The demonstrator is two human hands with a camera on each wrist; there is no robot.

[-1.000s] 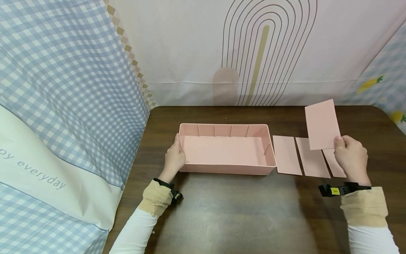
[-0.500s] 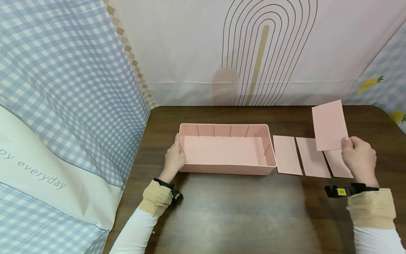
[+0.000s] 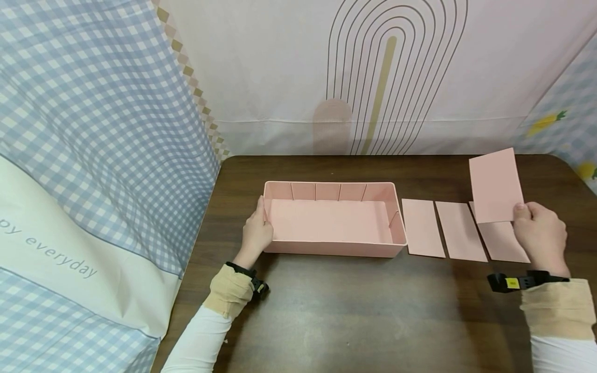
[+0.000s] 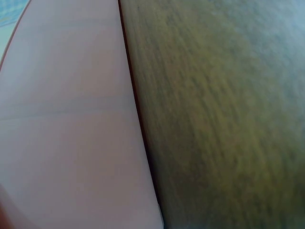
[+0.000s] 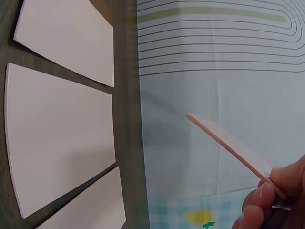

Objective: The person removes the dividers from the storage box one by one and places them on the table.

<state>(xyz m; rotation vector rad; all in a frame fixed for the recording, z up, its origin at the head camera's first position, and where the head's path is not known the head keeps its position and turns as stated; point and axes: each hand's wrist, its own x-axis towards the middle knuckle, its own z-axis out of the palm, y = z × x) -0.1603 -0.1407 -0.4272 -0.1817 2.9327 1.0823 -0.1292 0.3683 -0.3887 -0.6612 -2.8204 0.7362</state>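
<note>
A long pink plastic storage box stands in the middle of the table in the head view, with thin upright ridges on its inner walls. My left hand holds its left end, with fingers along the outer wall. Up close, the left wrist view shows the box's pale wall. Above the table at the right, my right hand pinches a flat pink divider panel by its lower right corner. Beneath it lies a row of three similar panels: a left one, a middle one and a partly covered right one.
The dark wooden table extends in front of the box. Behind it hangs a white cloth with arch lines. Blue checked cloth drapes down at the left, and more hangs at the far right.
My right hand has moved rightward with the panel, uncovering more of the right panel on the table. My left hand and the box have stayed in place.
</note>
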